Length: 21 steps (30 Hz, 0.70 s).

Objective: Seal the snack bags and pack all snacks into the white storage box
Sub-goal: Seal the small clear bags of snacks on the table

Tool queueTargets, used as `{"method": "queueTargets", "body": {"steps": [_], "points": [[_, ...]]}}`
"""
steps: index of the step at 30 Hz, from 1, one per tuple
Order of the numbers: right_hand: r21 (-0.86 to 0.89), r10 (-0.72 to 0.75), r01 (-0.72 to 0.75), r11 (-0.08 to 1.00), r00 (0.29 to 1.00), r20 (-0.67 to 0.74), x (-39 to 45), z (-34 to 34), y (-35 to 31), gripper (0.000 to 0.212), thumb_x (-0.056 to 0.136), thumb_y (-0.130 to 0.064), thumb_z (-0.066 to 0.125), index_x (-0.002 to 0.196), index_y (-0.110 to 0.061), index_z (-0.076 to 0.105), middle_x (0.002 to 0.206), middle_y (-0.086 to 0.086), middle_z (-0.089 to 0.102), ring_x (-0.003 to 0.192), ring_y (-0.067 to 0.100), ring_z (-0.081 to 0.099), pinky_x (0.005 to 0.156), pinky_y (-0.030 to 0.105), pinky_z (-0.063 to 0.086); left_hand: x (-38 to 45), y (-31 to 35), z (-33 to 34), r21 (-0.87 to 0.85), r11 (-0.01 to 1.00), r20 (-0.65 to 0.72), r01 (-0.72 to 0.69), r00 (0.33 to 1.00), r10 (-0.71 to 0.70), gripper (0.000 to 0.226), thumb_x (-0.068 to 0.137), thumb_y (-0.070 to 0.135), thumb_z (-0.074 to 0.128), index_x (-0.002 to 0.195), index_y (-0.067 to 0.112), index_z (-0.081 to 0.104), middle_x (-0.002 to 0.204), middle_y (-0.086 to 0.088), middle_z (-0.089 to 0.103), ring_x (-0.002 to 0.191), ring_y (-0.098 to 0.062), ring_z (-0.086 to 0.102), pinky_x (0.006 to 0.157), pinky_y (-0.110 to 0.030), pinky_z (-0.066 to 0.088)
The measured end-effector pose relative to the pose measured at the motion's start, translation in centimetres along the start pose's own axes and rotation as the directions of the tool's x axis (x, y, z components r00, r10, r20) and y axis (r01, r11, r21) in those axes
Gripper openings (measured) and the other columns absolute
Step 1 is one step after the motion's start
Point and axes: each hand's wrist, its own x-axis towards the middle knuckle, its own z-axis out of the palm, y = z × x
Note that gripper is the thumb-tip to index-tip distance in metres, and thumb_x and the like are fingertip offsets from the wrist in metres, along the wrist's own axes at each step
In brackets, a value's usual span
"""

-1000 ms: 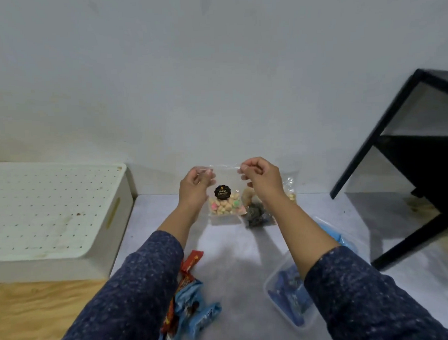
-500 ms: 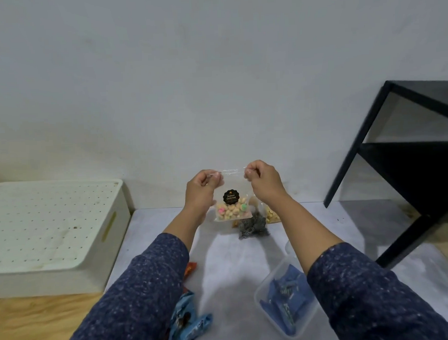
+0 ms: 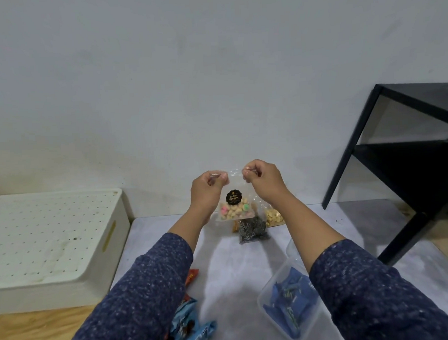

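A clear zip bag of coloured biscuits (image 3: 235,208), with a round black label, hangs in the air above the grey mat. My left hand (image 3: 207,190) pinches its top strip at the left end, and my right hand (image 3: 263,179) pinches the same strip at the right end. The two pinches are close together. On the mat behind lie a bag of dark spiral snacks (image 3: 252,229) and a bag of pale nuts (image 3: 272,216). The white storage box (image 3: 49,244) stands at the left with its perforated lid on.
A clear tub of blue wrapped snacks (image 3: 290,299) sits at the near right. Blue and orange snack packets (image 3: 191,325) lie at the near edge under my left sleeve. A black metal frame table (image 3: 402,162) stands at the right. A wall closes the back.
My hands have drawn closer together along the bag's top strip. The view has tilted up, so the bag and hands sit lower in the frame.
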Motion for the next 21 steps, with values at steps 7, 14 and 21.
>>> {"method": "queueTargets", "body": {"steps": [7, 14, 21], "points": [[0.014, -0.007, 0.006, 1.000, 0.997, 0.078, -0.3, 0.1, -0.5, 0.001, 0.085, -0.012, 0.067, 0.085, -0.012, 0.067, 0.071, -0.006, 0.063, 0.063, 0.003, 0.057, 0.063, 0.012, 0.044, 0.3, 0.0, -0.9, 0.031, 0.999, 0.020, 0.017, 1.000, -0.018, 0.013, 0.088, 0.020, 0.063, 0.077, 0.028, 0.064, 0.084, 0.004, 0.071, 0.094, -0.013, 0.066, 0.092, -0.043, 0.051], [0.034, 0.009, -0.014, 0.999, 0.990, 0.143, -0.6, 1.2, -0.8, 0.006, 0.084, -0.018, 0.069, 0.086, -0.012, 0.071, 0.081, 0.001, 0.068, 0.071, 0.008, 0.059, 0.076, 0.024, 0.049, 0.2, 0.2, -1.7, 0.018, 1.000, 0.079, -0.009, 0.997, 0.007, 0.010, 0.087, 0.021, 0.064, 0.079, 0.026, 0.067, 0.084, 0.004, 0.071, 0.089, -0.008, 0.066, 0.081, -0.030, 0.049], [-0.071, -0.042, 0.047, 0.996, 0.997, 0.067, -1.0, 2.4, -1.4, 0.007, 0.085, -0.018, 0.068, 0.080, -0.013, 0.068, 0.078, -0.005, 0.066, 0.085, 0.012, 0.062, 0.077, 0.019, 0.047, 0.2, 0.0, -2.7, -0.051, 0.996, 0.135, 0.078, 0.988, -0.071, 0.020, 0.082, 0.039, 0.069, 0.087, 0.020, 0.067, 0.092, 0.000, 0.072, 0.096, -0.012, 0.068, 0.079, -0.034, 0.050]]}}
